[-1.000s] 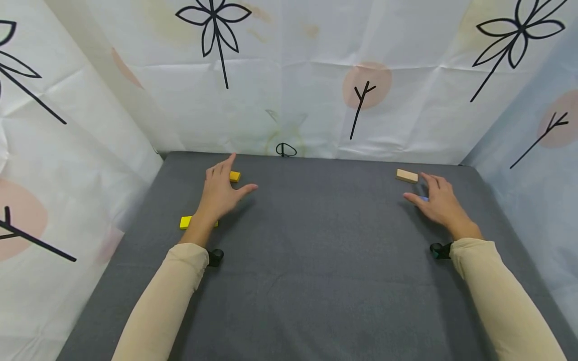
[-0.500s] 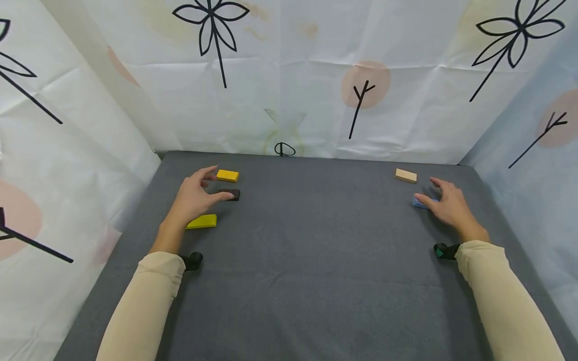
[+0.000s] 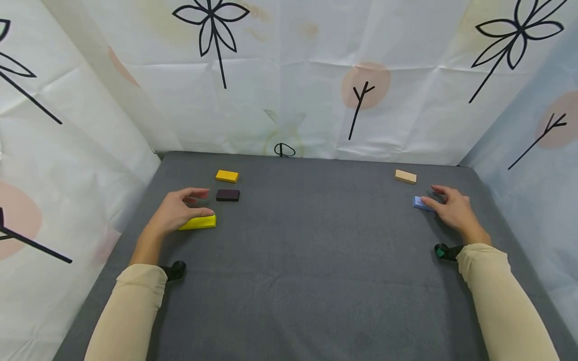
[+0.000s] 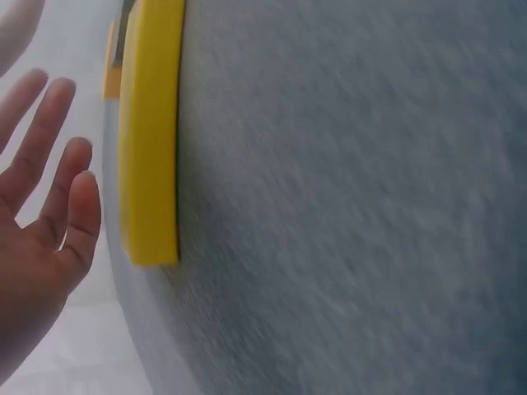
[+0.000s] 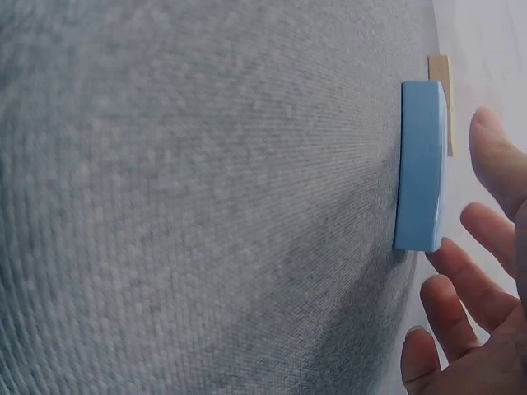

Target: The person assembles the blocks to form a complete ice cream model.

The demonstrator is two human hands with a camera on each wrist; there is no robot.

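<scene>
Over the long yellow block hovers the left hand, fingers spread and apart from it; the left wrist view has the yellow block beside the hand. A dark block and an orange-yellow block lie farther back. At the right, the right hand is above the blue block, thumb and fingers apart, partly covering it. In the right wrist view the blue block is flat on the cloth beside the loosely bent fingers of the hand.
Behind the blue block lies a light wooden block. The grey cloth-covered table meets a white patterned curtain at its back edge, with more curtain at both sides.
The left hand has moved left and nearer the body, from beside the orange-yellow block to over the yellow one, uncovering the dark block. The right hand has shifted slightly right and nearer.
</scene>
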